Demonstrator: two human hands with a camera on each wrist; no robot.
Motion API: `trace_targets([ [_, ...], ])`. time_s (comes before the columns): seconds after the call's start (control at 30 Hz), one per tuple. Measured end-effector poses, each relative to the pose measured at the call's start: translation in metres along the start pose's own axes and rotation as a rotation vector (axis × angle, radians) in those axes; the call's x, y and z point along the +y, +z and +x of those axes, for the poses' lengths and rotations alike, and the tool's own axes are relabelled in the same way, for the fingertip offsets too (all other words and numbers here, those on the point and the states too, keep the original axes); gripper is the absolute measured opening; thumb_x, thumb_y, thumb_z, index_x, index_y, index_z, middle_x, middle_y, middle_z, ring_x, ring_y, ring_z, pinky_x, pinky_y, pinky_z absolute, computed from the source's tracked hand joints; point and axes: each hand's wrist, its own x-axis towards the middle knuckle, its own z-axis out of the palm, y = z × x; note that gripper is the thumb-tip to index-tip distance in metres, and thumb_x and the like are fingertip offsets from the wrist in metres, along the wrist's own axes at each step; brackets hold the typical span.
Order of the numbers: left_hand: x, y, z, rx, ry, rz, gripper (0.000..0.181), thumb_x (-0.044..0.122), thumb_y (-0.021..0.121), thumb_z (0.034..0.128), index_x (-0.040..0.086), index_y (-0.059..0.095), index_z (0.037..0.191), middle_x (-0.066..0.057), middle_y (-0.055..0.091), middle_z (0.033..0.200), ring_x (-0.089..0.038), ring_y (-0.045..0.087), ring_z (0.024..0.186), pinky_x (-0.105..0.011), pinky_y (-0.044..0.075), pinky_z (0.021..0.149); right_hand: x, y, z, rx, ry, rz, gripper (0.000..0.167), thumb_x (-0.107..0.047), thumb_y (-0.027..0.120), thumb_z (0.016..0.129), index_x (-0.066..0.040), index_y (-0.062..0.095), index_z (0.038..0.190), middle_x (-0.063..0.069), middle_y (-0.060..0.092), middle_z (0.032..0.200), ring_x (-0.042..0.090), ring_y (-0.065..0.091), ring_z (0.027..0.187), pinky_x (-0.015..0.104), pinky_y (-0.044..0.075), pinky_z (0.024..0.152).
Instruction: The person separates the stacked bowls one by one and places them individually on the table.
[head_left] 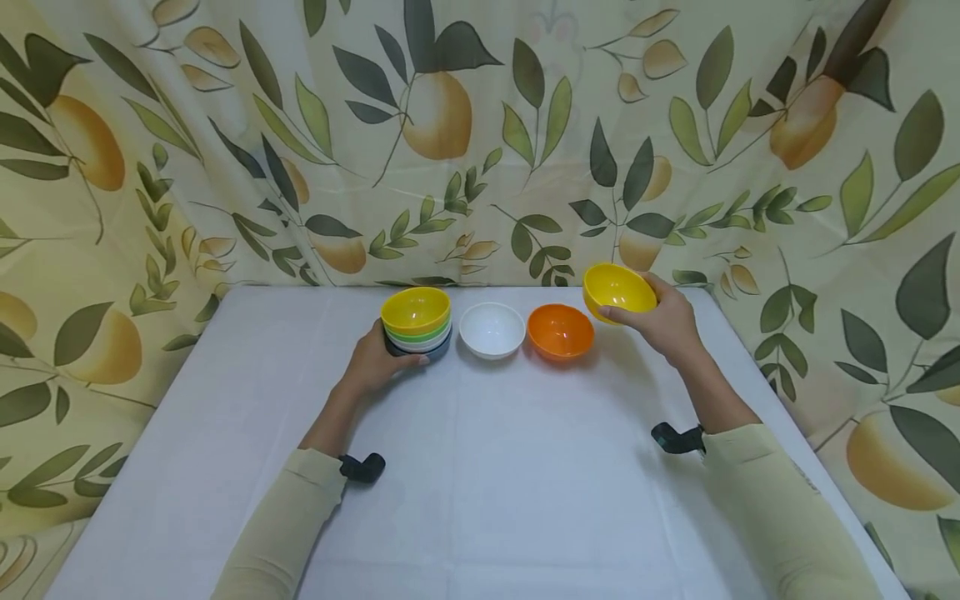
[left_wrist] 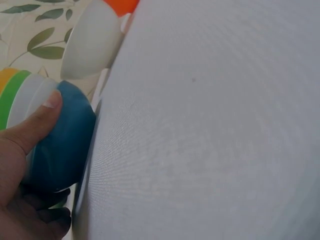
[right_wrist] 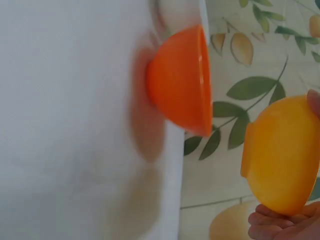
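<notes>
At the back of the table stands a stack of bowls point(head_left: 416, 312), yellow on top, green and white below, with a blue bowl point(left_wrist: 67, 140) at the bottom. My left hand point(head_left: 375, 360) grips this stack from the left, its thumb along the front side. To its right a white bowl point(head_left: 492, 331) and an orange bowl point(head_left: 561, 333) sit upright side by side. Above the table, right of the orange bowl, my right hand point(head_left: 667, 323) holds a single yellow bowl point(head_left: 617, 287) by its side, slightly tilted. Part of that bowl runs out of the right wrist view.
A white cloth point(head_left: 525, 483) covers the table. Directly behind the table's back edge hangs a curtain point(head_left: 465, 208) printed with fruit and leaves. Black wrist cameras are strapped at both sleeves.
</notes>
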Motion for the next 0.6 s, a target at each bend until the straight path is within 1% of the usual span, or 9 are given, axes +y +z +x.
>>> trace_targets([
  [0.17,0.001,0.000,-0.001,0.011,0.023,-0.005,0.107,0.036,0.095,0.0797,0.009,0.031,0.161,-0.016,0.048,0.156,-0.035,0.045,0.144,-0.055,0.029,0.124,0.026,-0.004,-0.002,0.009,0.057,-0.038,0.105,-0.047,0.084,0.089,0.002,0.028,0.163,0.030,0.041,0.155,0.048,0.042,0.132,0.063,0.043,0.112],
  [0.23,0.001,0.000,-0.001,0.018,0.025,-0.002,0.106,0.036,0.095,0.0796,0.009,0.031,0.160,-0.015,0.049,0.156,-0.035,0.045,0.143,-0.054,0.030,0.124,0.035,-0.003,-0.003,0.001,0.082,-0.059,0.105,-0.049,0.084,0.088,0.003,0.028,0.162,0.031,0.041,0.154,0.048,0.042,0.132,0.064,0.042,0.113],
  [0.4,-0.001,0.001,0.000,0.018,0.024,0.004,0.105,0.037,0.095,0.0796,0.009,0.032,0.160,-0.015,0.049,0.156,-0.034,0.046,0.143,-0.054,0.030,0.124,0.055,0.002,-0.006,-0.033,0.150,-0.110,0.115,-0.055,0.085,0.085,0.004,0.024,0.163,0.032,0.035,0.159,0.049,0.039,0.135,0.065,0.039,0.115],
  [0.6,0.001,0.001,-0.001,0.018,0.024,0.004,0.105,0.036,0.094,0.0803,0.009,0.032,0.160,-0.015,0.049,0.155,-0.035,0.046,0.143,-0.055,0.029,0.124,0.066,0.006,-0.007,-0.058,0.158,-0.108,0.118,-0.056,0.086,0.083,0.005,0.023,0.162,0.034,0.034,0.159,0.049,0.038,0.136,0.067,0.036,0.116],
])
